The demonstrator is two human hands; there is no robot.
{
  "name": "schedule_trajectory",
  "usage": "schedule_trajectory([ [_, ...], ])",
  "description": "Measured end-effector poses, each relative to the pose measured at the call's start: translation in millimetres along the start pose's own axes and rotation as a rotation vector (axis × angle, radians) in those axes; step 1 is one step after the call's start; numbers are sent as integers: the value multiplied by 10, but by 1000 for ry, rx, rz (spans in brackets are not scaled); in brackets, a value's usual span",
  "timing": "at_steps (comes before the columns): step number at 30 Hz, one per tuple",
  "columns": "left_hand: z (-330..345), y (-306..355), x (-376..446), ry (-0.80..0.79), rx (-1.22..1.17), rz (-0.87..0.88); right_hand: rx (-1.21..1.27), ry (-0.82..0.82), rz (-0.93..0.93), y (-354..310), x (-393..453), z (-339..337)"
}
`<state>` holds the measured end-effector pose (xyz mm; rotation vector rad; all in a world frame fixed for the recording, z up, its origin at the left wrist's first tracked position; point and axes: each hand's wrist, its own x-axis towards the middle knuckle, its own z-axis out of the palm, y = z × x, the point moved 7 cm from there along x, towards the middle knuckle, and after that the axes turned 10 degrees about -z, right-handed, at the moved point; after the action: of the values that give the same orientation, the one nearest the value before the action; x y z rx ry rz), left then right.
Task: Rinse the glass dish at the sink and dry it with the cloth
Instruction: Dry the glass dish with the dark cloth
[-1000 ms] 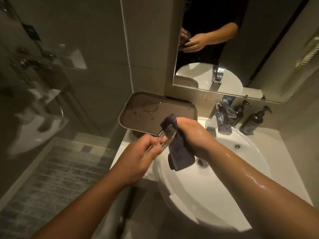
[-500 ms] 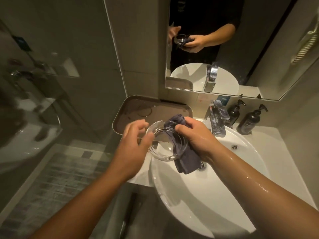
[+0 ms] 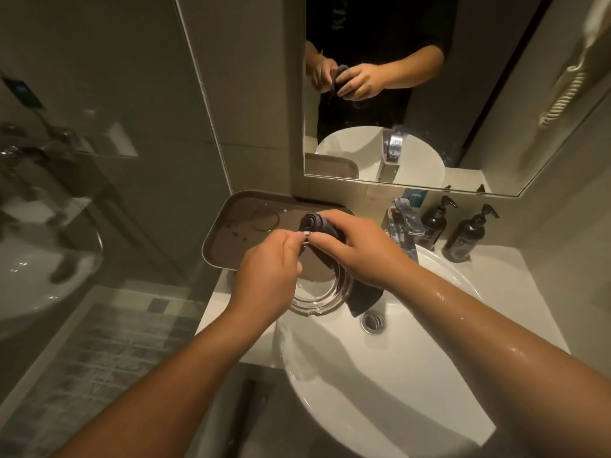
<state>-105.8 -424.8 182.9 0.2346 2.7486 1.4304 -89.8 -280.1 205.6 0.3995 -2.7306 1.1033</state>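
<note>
The left hand (image 3: pixel 267 276) pinches the far rim of the glass dish (image 3: pixel 317 292) between thumb and curled fingers. The right hand (image 3: pixel 360 249) curls its grip round the dark cloth (image 3: pixel 319 224), pressing it against the same rim; cloth bunches above the fingers and a tail hangs below the palm.

The dish is held in the air, tilted, over the left edge of the white sink (image 3: pixel 380 391), its lower rim just above the basin wall and close to the drain (image 3: pixel 373 322). The basin is open below and toward the viewer.

Just behind the hands lies a brown tray (image 3: pixel 231 236) on the tabletop (image 3: pixel 224 312), against the wall. The faucet (image 3: pixel 401 229) stands close by the right wrist, with two dark pump bottles (image 3: pixel 469 233) beyond it. A mirror (image 3: pixel 479 94) hangs above; a glass partition (image 3: pixel 99 160) closes the left side.

Half a second ago the left hand gripped the dish's left side with the opening facing up; both hands now meet at the far rim, and the cloth is bunched tighter.
</note>
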Motion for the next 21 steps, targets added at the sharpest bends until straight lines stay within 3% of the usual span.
schedule_trajectory([
  [7,25,-55,30,159,-193,-46,233,535,178,91,-453,159],
  [11,114,28,-45,218,-359,-133,420,656,294,106,-585,356],
  [16,221,-16,-156,27,-424,-193,250,496,230,271,-523,56],
  [21,189,123,56,-225,-125,-62,-21,63,97,200,-252,-302],
])
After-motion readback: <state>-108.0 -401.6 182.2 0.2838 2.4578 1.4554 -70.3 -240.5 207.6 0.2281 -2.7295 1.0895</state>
